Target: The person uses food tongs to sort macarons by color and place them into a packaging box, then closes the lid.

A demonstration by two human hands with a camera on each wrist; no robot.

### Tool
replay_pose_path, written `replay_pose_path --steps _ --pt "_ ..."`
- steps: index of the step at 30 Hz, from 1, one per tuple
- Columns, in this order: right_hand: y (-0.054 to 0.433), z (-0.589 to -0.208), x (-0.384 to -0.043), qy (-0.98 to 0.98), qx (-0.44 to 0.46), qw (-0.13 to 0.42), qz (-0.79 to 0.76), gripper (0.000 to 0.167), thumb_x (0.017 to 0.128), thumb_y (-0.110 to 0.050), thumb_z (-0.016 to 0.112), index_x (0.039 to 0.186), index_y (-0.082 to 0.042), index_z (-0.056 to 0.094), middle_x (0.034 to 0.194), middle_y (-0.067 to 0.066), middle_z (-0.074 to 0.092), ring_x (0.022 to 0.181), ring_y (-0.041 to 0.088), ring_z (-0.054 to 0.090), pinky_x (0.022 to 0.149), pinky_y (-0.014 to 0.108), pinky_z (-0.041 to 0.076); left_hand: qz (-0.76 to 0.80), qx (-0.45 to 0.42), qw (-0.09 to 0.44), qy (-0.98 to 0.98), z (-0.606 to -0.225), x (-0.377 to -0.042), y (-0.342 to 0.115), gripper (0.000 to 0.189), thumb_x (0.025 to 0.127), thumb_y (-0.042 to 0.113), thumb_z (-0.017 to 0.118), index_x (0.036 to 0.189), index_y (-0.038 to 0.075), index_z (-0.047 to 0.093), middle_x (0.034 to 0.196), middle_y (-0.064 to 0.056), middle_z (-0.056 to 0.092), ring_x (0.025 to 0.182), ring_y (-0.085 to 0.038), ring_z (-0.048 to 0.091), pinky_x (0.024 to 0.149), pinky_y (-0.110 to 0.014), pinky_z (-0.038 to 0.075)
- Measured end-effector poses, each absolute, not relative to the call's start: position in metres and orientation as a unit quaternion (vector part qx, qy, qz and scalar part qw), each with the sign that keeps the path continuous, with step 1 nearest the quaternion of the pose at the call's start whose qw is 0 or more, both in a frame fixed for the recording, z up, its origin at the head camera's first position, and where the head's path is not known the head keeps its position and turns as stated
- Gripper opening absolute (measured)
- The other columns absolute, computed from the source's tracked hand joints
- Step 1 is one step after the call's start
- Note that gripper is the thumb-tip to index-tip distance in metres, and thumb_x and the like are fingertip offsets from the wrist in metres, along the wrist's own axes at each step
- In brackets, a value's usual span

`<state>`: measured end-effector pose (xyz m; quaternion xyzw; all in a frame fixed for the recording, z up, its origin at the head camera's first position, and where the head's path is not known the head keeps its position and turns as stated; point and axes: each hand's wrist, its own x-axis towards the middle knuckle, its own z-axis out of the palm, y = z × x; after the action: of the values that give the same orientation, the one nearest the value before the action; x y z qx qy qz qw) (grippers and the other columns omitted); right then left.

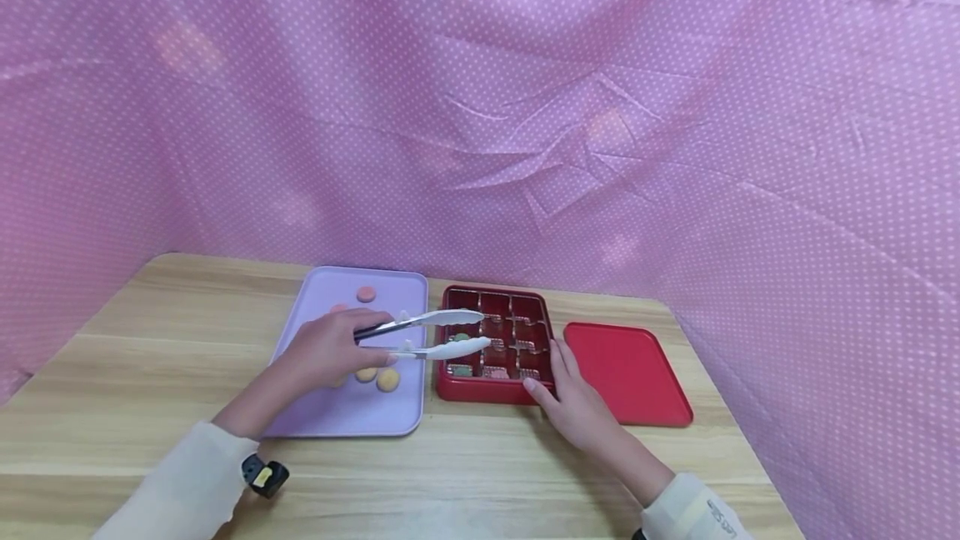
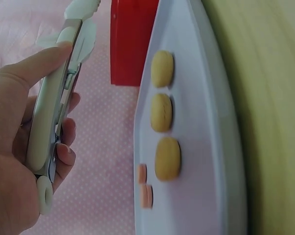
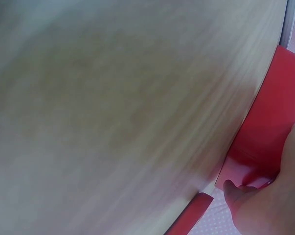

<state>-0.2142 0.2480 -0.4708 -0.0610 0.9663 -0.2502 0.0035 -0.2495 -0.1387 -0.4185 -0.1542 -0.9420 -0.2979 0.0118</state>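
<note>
My left hand (image 1: 326, 348) holds a pair of tongs (image 1: 459, 348) with white scalloped tips, its thumb along one arm in the left wrist view. The tips stand apart over the left part of a red box (image 1: 480, 392), nothing showing between them. A clear insert divides the box into several compartments. Green macarons (image 1: 462, 371) lie in the left column, a pink macaron (image 1: 496, 372) in the front middle compartment. My right hand (image 1: 581, 411) grips the box's front right corner, thumb at the front edge and fingers along the right side.
A lilac tray (image 1: 352, 422) left of the box carries yellow macarons (image 1: 387, 380) and pink macarons (image 1: 366, 294), partly hidden by my left hand. A red lid (image 1: 630, 373) lies right of the box. Pink dotted cloth (image 1: 480, 107) hangs behind the wooden table (image 1: 480, 473).
</note>
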Motion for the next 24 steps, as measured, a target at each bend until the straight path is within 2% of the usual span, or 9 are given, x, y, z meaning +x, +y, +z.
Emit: replay_pose_path --steps 6,11,17,24 --pt "0.248 -0.471 -0.214 0.967 -0.061 0.002 -0.249 0.092 0.095 -0.071 0.046 0.164 -0.023 0.008 0.171 0.002 0.007 0.144 0.035 0.041 0.109 0.062 0.041 -0.293 -0.139 0.032 -0.946 -0.421 -0.245 -0.157 0.071 0.077 0.06 0.08 0.138 0.026 0.064 0.135 -0.007 0.065 0.111 -0.027 0.062 0.087 -0.049 0.051" --pt "0.249 -0.472 -0.214 0.967 -0.063 0.002 -0.248 0.093 0.095 -0.072 0.045 0.164 -0.024 0.007 0.171 0.0 0.007 0.144 0.034 0.041 0.108 0.062 0.042 -0.304 -0.109 0.015 -0.946 -0.421 -0.245 -0.175 0.082 0.078 0.065 0.076 0.145 0.021 0.057 0.147 -0.012 0.057 0.132 -0.039 0.053 0.099 -0.062 0.046" --pt "0.25 -0.472 -0.215 0.967 -0.064 0.003 -0.247 0.093 0.094 -0.075 0.043 0.164 -0.025 0.007 0.171 -0.003 0.006 0.144 0.033 0.041 0.108 0.061 0.043 -0.297 -0.086 0.009 -0.951 -0.427 -0.249 -0.196 0.09 0.078 0.073 0.071 0.148 0.02 0.053 0.149 -0.016 0.054 0.135 -0.046 0.048 0.099 -0.065 0.043" --pt "0.249 -0.472 -0.215 0.965 -0.065 0.002 -0.254 0.089 0.096 -0.067 0.048 0.164 -0.027 0.006 0.171 -0.002 0.007 0.145 0.032 0.04 0.108 0.061 0.043 -0.299 -0.061 0.001 -0.952 -0.436 -0.251 -0.223 0.094 0.079 0.073 0.069 0.151 0.016 0.048 0.151 -0.024 0.047 0.135 -0.051 0.043 0.1 -0.069 0.039"
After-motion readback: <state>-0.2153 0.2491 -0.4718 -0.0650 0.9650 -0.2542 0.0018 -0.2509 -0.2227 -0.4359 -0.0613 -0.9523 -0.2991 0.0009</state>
